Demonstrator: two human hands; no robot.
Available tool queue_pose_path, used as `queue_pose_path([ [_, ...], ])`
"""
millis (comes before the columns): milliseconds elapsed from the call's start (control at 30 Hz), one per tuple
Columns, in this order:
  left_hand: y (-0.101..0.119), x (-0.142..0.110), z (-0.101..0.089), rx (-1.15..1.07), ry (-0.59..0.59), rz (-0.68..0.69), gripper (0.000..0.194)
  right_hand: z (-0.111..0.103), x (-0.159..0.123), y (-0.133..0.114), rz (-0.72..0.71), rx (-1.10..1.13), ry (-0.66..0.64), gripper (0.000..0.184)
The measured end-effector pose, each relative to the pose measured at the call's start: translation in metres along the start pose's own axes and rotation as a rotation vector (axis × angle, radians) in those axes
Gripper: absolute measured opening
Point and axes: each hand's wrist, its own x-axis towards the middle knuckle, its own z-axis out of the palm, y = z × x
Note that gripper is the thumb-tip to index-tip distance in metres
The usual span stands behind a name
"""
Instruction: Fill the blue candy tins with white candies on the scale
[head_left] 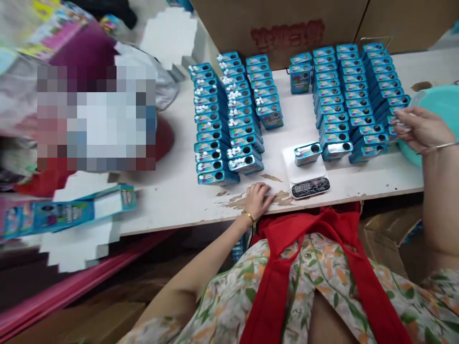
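My right hand [425,129] is closed on a few small white pellets [401,125], beside the rightmost rows of blue tins [382,74] and the rim of a turquoise basin [439,102]. My left hand [257,200] lies on the table's front edge, its fingers loosely apart and nothing in them. Between the two groups of tins is a white digital scale [310,186]. One blue tin [308,155] stands on it, with white pellets on its top next to a dark round opening. More white pellets [234,152] lie on top of many tins in the left rows [211,177].
The white table [161,200] holds tins in long rows. A large brown cardboard box [287,28] stands behind them. Flattened cartons [79,215] lie at the left, near a purple bag [86,52] and a blurred-out area. Below right is an open cardboard box [383,234].
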Motion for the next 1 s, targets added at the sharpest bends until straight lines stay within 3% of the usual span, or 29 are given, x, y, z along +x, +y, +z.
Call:
queue_pose_path([
  [133,0.002,0.001,-0.001,-0.003,0.037,0.04,0.035,0.109,-0.023,-0.007,-0.056,-0.268,-0.259,0.014],
  [200,0.003,0.002,-0.001,-0.009,0.054,0.055,0.034,0.147,-0.027,-0.004,-0.139,-0.522,-0.377,0.011],
  [267,0.003,0.003,-0.001,-0.02,0.065,0.058,0.032,0.169,-0.025,0.001,-0.269,-0.798,-0.431,0.01],
  [333,0.003,0.004,-0.001,-0.032,0.067,0.052,0.031,0.177,-0.02,0.005,-0.361,-1.021,-0.445,0.009],
  [433,0.004,0.004,-0.002,-0.059,0.057,0.031,0.029,0.177,-0.014,0.007,-0.364,-1.217,-0.458,0.006],
  [700,0.007,0.004,-0.004,-0.097,0.064,0.031,0.029,0.174,-0.01,0.002,-0.346,-1.448,-0.469,0.014],
  [833,0.007,0.003,-0.006,-0.099,0.056,0.024,0.03,0.17,-0.006,0.003,-0.341,-1.431,-0.448,0.011],
  [1000,0.009,0.003,-0.008,-0.135,-0.002,-0.024,0.029,0.161,0.002,0.01,-0.427,-1.247,-0.463,0.02],
])
